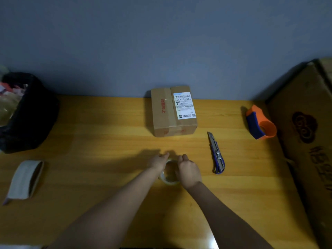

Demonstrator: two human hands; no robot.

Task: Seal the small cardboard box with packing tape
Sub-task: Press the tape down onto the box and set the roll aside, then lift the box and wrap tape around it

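Both hands met on a clear roll of packing tape (169,174) near the middle of the wooden table (100,144), the left hand (159,161) and right hand (188,170) gripping its sides. The small cardboard box (173,111), bearing a white label, stood at the far edge. A utility knife (216,153) lay right of the hands, and an orange-and-blue tape dispenser (259,123) sat toward the far right corner.

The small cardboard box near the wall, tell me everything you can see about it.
The small cardboard box is plain brown, squat and closed, its flaps meeting along a centre seam. A white shipping label with barcodes sits on the right half of its top, red printed characters on the left half. It stands flat on the wooden table near the blue wall. Nothing touches it; both hands are nearer the camera, on a tape roll.
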